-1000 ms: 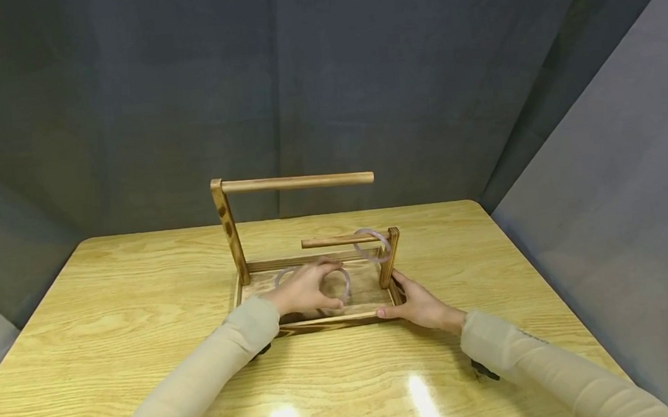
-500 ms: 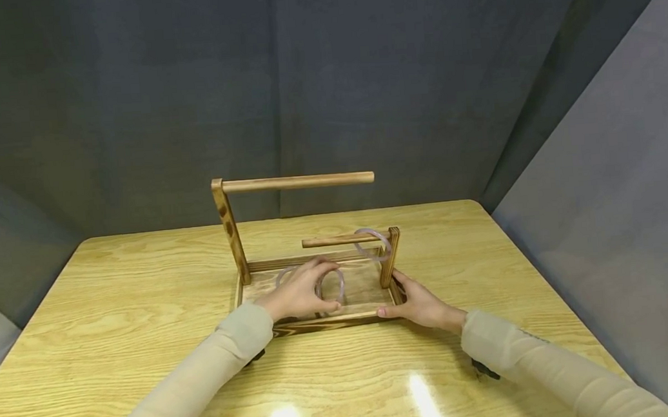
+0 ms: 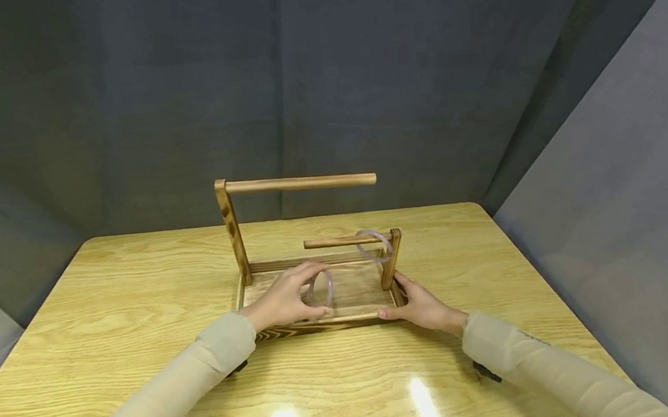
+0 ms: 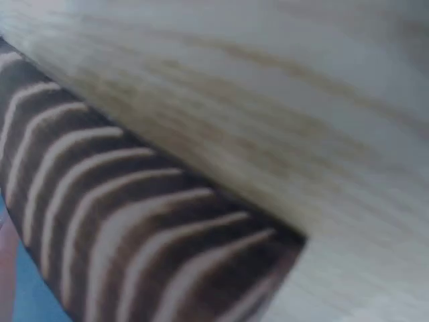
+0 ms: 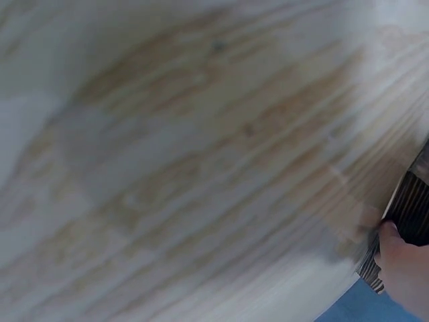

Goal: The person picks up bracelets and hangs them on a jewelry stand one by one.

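Observation:
A wooden stand (image 3: 319, 326) with a shallow tray base sits on the table. My left hand (image 3: 282, 297) is over the tray, thumb and fingers spread around a translucent pale purple ring (image 3: 330, 291), pinching it on edge. Another similar ring (image 3: 373, 233) hangs on the stand's lower bar, close to the right post. At the base's right front corner, my right hand (image 3: 425, 305) grips the frame, its thumb on the front rim. The right wrist view shows this hand (image 5: 405, 275) against the dark-grained wood. In the left wrist view, the base's striped corner (image 4: 154, 221) fills the lower left.
The stand's upper bar (image 3: 300, 183) runs rightward from the tall left post (image 3: 233, 235), above the left hand. Its lower bar (image 3: 336, 241) points left from the short right post. The wood-grain table (image 3: 142, 293) extends around the stand, with dark cloth (image 3: 303, 94) behind.
The left hand has moved left over the tray, and the ring at its fingertips has shifted left with it. A ring arc formerly visible behind that hand no longer shows. The right hand stays put.

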Demonstrator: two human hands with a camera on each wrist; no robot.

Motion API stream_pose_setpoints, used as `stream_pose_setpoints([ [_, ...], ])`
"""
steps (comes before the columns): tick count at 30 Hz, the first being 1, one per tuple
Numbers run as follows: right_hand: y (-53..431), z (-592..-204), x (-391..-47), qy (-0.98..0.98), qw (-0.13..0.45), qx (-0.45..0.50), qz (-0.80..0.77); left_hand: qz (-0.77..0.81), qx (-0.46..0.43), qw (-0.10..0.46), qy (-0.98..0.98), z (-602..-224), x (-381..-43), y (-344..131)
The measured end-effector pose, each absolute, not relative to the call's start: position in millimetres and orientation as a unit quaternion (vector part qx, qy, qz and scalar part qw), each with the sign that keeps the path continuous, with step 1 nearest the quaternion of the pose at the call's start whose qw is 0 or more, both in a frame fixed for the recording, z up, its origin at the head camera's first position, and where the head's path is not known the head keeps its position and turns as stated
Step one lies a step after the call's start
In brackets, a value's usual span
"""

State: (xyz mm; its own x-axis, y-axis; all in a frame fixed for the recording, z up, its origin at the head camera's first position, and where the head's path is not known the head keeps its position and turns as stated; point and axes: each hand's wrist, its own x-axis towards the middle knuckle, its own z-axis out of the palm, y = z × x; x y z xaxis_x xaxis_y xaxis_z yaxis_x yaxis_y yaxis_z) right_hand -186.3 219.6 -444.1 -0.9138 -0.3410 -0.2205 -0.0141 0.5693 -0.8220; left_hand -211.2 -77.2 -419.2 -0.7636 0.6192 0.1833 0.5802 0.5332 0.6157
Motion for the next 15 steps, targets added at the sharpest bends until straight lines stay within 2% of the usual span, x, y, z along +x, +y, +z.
stream_pose_setpoints([
  [15, 219.8, -444.1, -185.3, 0.869, 0.182, -0.099, -0.449, 0.437, 0.264, 0.044, 0.859, -419.2, -200.8, -103.4],
])
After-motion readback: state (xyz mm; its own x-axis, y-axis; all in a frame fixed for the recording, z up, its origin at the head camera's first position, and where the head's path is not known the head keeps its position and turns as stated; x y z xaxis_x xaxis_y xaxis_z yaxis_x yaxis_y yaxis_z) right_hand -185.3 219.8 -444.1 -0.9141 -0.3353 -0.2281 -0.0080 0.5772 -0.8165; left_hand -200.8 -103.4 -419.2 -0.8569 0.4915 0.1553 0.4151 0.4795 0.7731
